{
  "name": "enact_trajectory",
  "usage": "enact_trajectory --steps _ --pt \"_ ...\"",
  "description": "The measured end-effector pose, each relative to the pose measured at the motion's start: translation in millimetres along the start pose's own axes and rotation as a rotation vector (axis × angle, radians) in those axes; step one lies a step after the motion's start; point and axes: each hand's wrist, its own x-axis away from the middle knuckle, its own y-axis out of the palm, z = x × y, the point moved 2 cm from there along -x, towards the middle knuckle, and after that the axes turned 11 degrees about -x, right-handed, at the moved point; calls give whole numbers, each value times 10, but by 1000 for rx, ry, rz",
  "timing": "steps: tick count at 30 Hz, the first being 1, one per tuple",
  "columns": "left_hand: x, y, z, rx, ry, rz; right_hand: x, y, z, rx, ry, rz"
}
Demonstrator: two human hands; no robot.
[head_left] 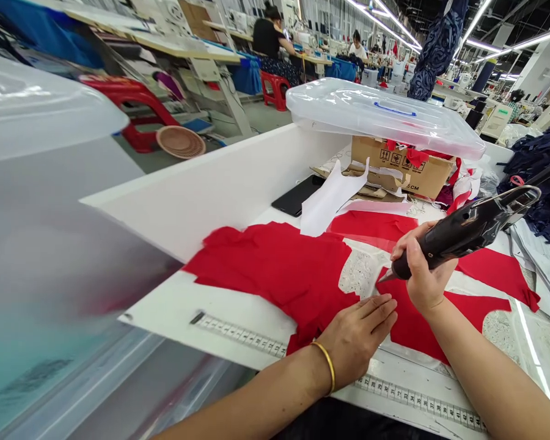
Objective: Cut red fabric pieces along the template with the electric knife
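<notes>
My left hand (357,336) lies flat, fingers together and stretched out, pressing on red fabric (279,269) spread over the white table (220,189). A gold bangle sits on that wrist. My right hand (421,275) grips a black hand-held tool (467,229) with a pointed metal tip. The tip touches the red fabric beside a patch of white lace (360,272), just above my left fingertips. More red pieces (495,269) lie to the right.
A measuring tape (256,339) runs along the table's front edge. A black phone (297,195), white paper (327,201), a cardboard box (417,171) and a clear plastic lidded bin (385,116) stand behind. Dark blue fabric (541,171) is piled right. People sit at sewing tables far back.
</notes>
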Motion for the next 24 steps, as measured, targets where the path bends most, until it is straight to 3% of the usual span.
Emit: enact_trajectory --steps 5,8,18,24 --pt "-16 4 -3 13 -13 -20 2 20 14 37 21 11" --pt "-28 -31 -7 17 -2 39 12 19 -9 40 28 14" --pt "-34 -124 36 95 101 59 146 -56 -187 35 30 36" --pt "-98 -196 38 106 110 146 159 -64 -195 63 34 -14"
